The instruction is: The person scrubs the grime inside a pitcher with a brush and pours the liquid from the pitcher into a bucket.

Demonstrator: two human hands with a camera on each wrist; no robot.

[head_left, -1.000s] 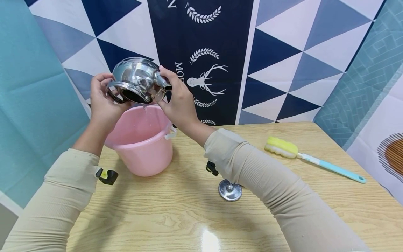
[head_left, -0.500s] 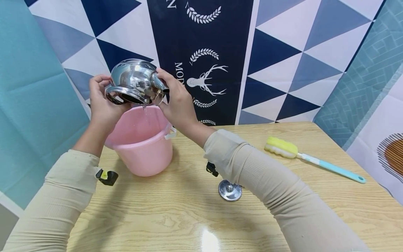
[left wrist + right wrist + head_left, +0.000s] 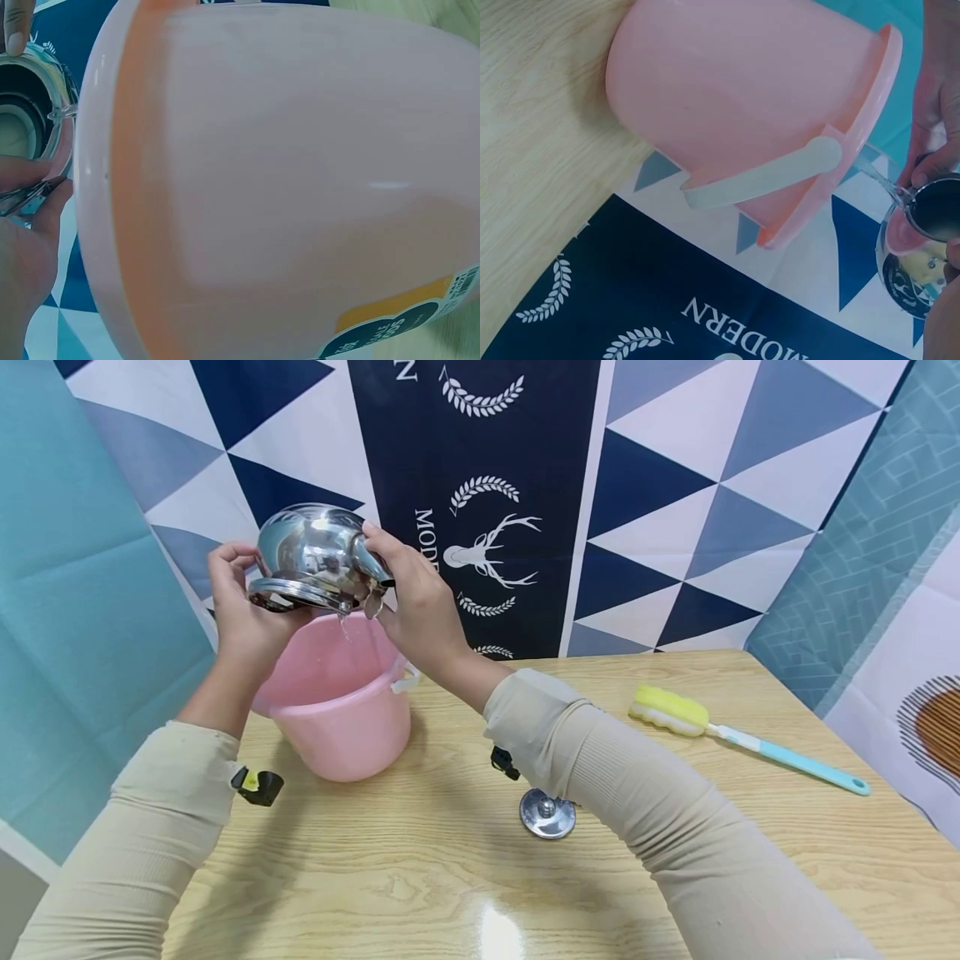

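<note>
A shiny metal teapot (image 3: 309,552) is tipped mouth-down above a pink bucket (image 3: 345,745). Clear water (image 3: 883,180) runs from its opening toward the bucket. My left hand (image 3: 251,622) grips the teapot on the side with the handle; the fingers are partly hidden behind it. On the other side, my right hand (image 3: 426,606) holds the teapot around its spout, with the thumb below. The bucket (image 3: 300,165) fills most of the left wrist view. The teapot's round lid (image 3: 547,815) lies on the table, knob up, below my right forearm.
A yellow-and-white sponge brush (image 3: 670,710) with a blue-and-white handle lies on the right of the wooden table (image 3: 420,885). The bucket's white handle (image 3: 765,180) hangs at its side. A patterned curtain (image 3: 660,510) stands behind the table.
My hands have tipped the teapot further, so its mouth faces down more and shows less in the head view. It has shifted slightly left. Water keeps flowing.
</note>
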